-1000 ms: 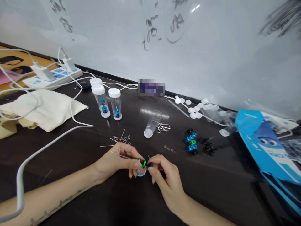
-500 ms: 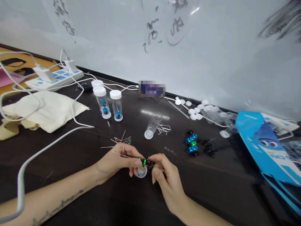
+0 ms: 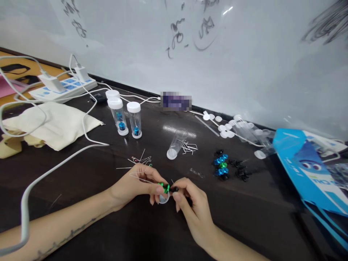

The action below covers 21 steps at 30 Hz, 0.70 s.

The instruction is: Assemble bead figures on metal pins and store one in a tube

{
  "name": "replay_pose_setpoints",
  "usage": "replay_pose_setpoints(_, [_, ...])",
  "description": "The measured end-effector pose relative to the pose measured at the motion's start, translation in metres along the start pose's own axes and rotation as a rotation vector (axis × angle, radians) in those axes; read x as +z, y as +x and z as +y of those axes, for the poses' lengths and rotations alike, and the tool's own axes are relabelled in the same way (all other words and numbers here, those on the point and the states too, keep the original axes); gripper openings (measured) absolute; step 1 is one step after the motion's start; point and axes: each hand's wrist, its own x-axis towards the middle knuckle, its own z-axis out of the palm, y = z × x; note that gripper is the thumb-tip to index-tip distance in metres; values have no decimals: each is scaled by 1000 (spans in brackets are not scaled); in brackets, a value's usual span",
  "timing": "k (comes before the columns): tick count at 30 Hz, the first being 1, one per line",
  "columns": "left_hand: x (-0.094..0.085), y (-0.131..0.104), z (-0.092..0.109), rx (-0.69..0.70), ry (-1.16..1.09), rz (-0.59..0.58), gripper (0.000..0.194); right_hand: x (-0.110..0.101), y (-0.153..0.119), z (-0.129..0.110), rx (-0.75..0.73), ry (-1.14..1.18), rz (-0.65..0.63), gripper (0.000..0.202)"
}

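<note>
Near the front middle of the table, my left hand (image 3: 141,183) is closed on a small shiny green spool-like piece (image 3: 165,188). A thin bent wire (image 3: 136,175) sticks out over the back of that hand. Just below the fingers shows the round pale end of a clear piece (image 3: 163,199); whether the hand holds it, I cannot tell. Facing it, my right hand (image 3: 193,201) pinches a small black part (image 3: 174,189) against the green piece's right side. Behind my left hand lie several thin wires (image 3: 141,159), some with small coloured loops.
Clear tubes with white caps (image 3: 134,107) stand behind at left; another tube (image 3: 174,148) lies beside bent metal pins (image 3: 189,147). Blue, green and black parts (image 3: 221,165) lie right. A white cable (image 3: 25,203) crosses the left side; a blue bag (image 3: 301,159) lies far right.
The black part in my right fingers has turned slightly and sits closer to the green piece. My hands have otherwise barely moved.
</note>
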Motion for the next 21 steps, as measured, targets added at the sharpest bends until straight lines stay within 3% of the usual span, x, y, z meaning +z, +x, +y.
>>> replay_pose_setpoints(5, [-2,0,-1,-8,-11,6,13,0,0,1,-29,-19,35,13])
replay_pose_setpoints(13, [-1,-1,-4,-14,-21,-5,12,-2,0,-1,-62,-55,18,44])
replay_pose_setpoints(21, [0,0,-2,-14,-34,-10,11,0,0,-2,-34,-56,23,15])
